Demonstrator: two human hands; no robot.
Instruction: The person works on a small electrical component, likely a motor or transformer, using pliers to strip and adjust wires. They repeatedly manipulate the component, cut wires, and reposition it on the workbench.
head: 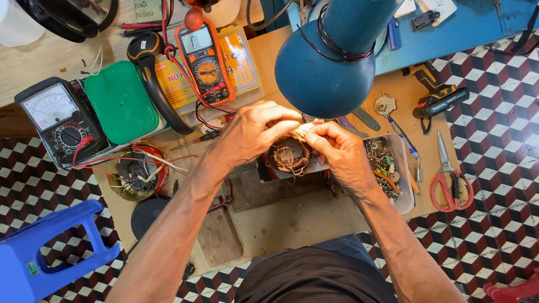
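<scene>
A copper coil is pinched by both the left hand and the right hand; screws are held in the tray beside.

Both hands meet over the motor coil mid-board; meters sit behind-left, scissors right, a parts tray, I think, just beside it.

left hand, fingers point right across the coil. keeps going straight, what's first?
Likely the right hand: the left hand meets it fingertip to fingertip over the copper-wound coil. Beyond lies the parts tray; depth unclear.

Round copper-wound motor coil, loose wire ends, on the board
</scene>
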